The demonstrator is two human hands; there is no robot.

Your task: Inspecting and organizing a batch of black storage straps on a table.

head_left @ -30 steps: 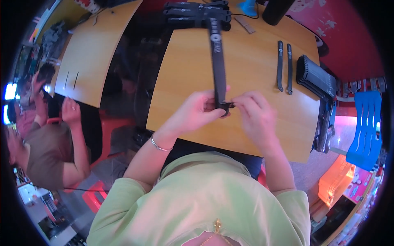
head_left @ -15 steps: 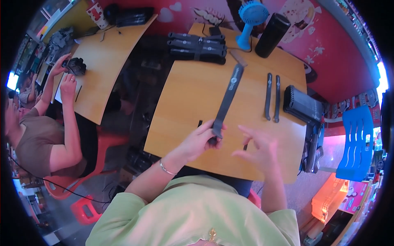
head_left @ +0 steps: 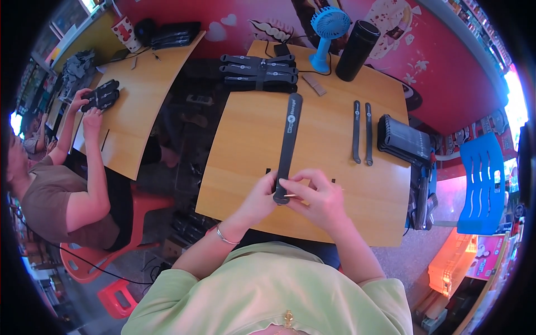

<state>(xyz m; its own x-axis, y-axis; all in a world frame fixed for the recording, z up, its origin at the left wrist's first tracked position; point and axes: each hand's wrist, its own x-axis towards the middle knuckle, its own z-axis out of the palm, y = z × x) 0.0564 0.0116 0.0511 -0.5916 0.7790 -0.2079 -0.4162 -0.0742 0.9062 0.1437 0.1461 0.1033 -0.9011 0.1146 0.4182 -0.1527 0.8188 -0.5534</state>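
A long flat black strap point(head_left: 290, 139) with pale lettering stands out over the wooden table, its far end pointing away from me. My left hand point(head_left: 261, 196) is closed round the strap's near end. From the right, my right hand point(head_left: 317, 198) pinches at that same end, thumb and fingertips on it. A thin pale sliver shows by the right fingertips, too small to name. To the right, two narrow black straps point(head_left: 357, 134) lie side by side on the table point(head_left: 245, 151). A stack of folded black straps point(head_left: 403, 139) rests at the table's right edge.
Bundled black straps point(head_left: 259, 73), a blue fan point(head_left: 329, 28), a black cylinder point(head_left: 357, 50) and a small flat brown piece point(head_left: 314, 85) stand or lie at the back. On the left, another person point(head_left: 61, 195) handles a black bundle point(head_left: 101, 96) at a second table point(head_left: 139, 100).
My right hand has moved left onto the strap's near end. The strap has swung from leaning right to nearly straight ahead. The other person's bundle now shows more fully.
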